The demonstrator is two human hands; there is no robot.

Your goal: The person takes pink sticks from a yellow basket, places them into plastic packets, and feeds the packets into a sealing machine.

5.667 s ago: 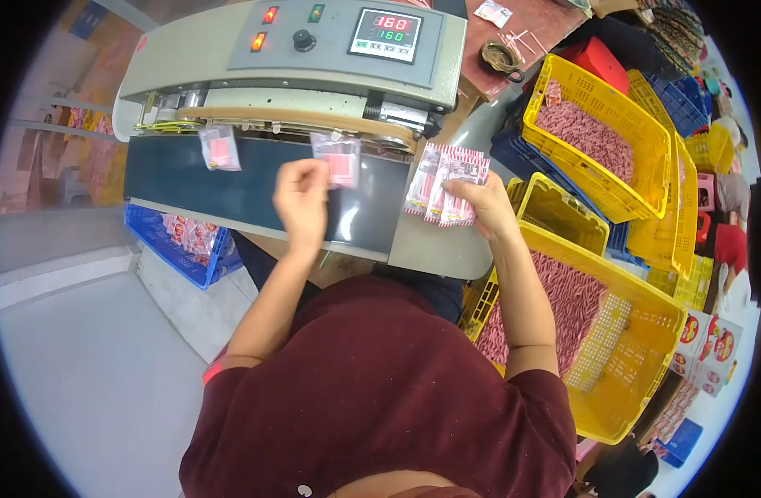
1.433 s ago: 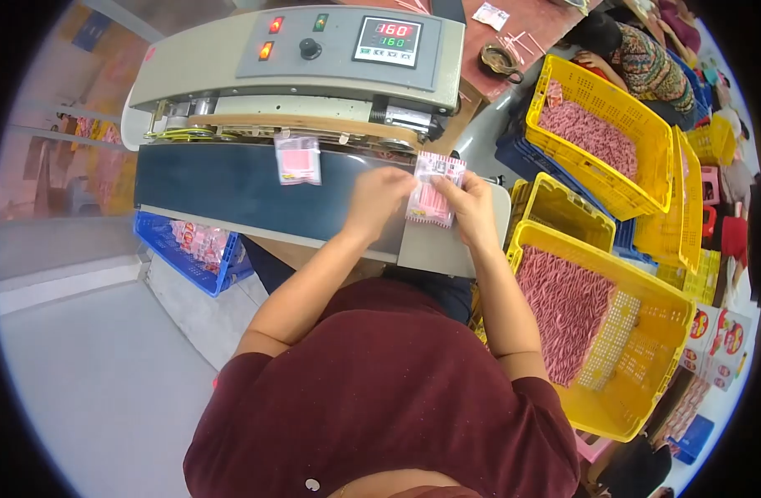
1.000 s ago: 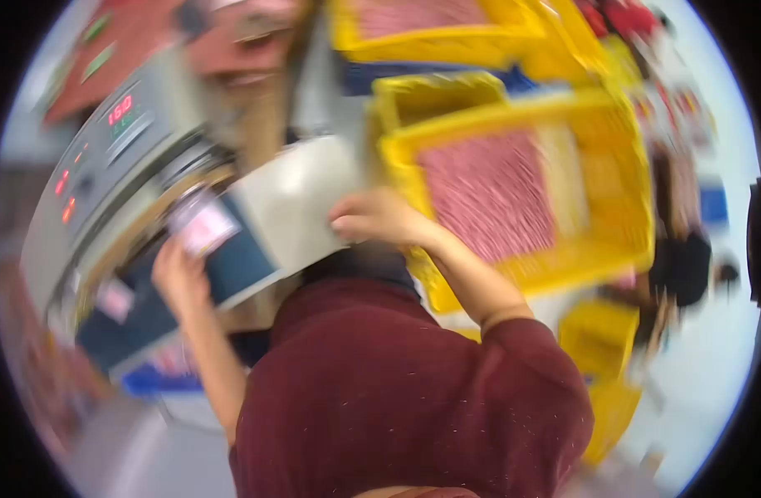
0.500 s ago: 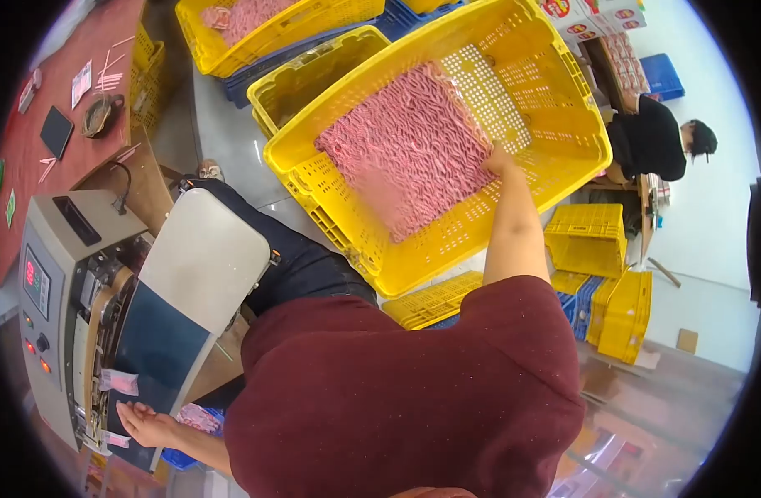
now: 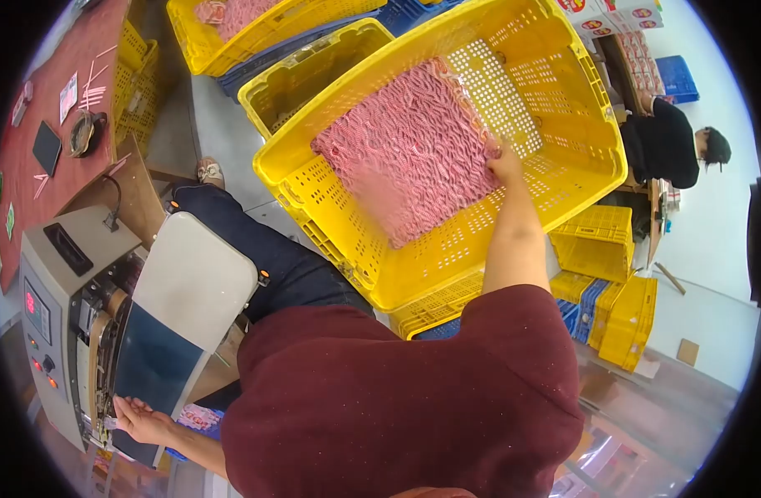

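Note:
My right hand (image 5: 505, 163) reaches into a big yellow crate (image 5: 575, 170), at the right edge of a wide layer of thin pink sticks (image 5: 422, 141). Its fingers are curled there; what they hold is partly hidden. At the lower left, my left hand (image 5: 139, 421) is beside the feed edge of a grey sealing machine (image 5: 55, 324). Its fingers are stretched out, loosely together, over the dark feed plate (image 5: 152, 357), with nothing plainly in them. Red digits and orange lamps glow on the machine's panel.
A red table (image 5: 73, 50) at the upper left carries loose pink sticks, a dark tablet-like slab (image 5: 46, 148) and a small round container (image 5: 83, 133). More yellow crates (image 5: 314, 75) stand behind the big one. A person in black (image 5: 663, 141) is at the far right.
Two small pink packets that lay beside my left hand no longer show on the dark plate. My left hand has come closer to the machine's edge. My right hand stays at the pink sticks.

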